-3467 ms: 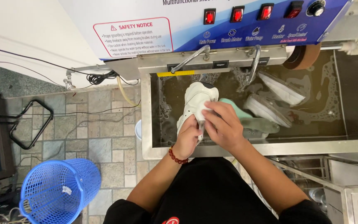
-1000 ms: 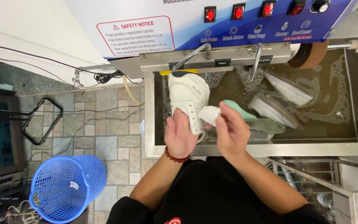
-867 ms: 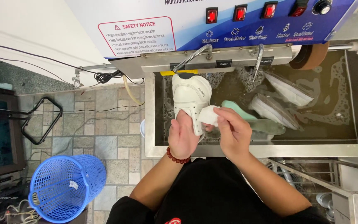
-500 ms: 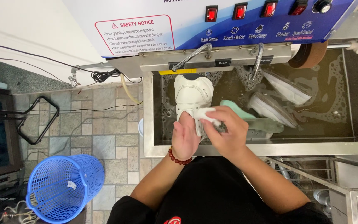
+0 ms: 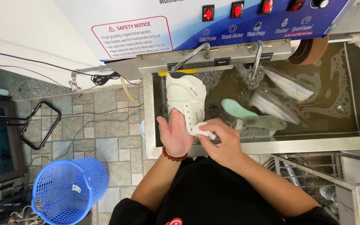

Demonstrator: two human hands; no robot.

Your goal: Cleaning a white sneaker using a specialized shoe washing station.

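At centre frame, just above the near rim of the steel wash tank [image 5: 271, 146], a white sneaker [image 5: 186, 98] is held up over the murky water. Its long axis runs nearly straight up the frame, tilted slightly to the upper left, with the toe pointed toward the machine's control panel [image 5: 213, 21] and the heel end down at the person's hands. The left hand [image 5: 173, 135] is wrapped around the heel end from below and left, fingers clenched on the shoe, a red bead bracelet [image 5: 172, 156] seen at the wrist. The right hand [image 5: 221, 141] is closed on a small white cloth [image 5: 203, 130], which is pressed against the lower right side of the sneaker, touching it.

Further right in the tank, two more white shoes [image 5: 278, 100] are seen lying tilted in foamy brown water, and two mint-green insoles [image 5: 238, 110] lie between them and the held sneaker. A flexible metal hose [image 5: 192, 54] is curved down just above the toe. At the upper right corner of the tank, a brown round brush wheel [image 5: 307, 48] is mounted. Lower left of the frame, a blue plastic basket [image 5: 69, 189] is set on the tiled floor [image 5: 105, 141], well apart from the tank.
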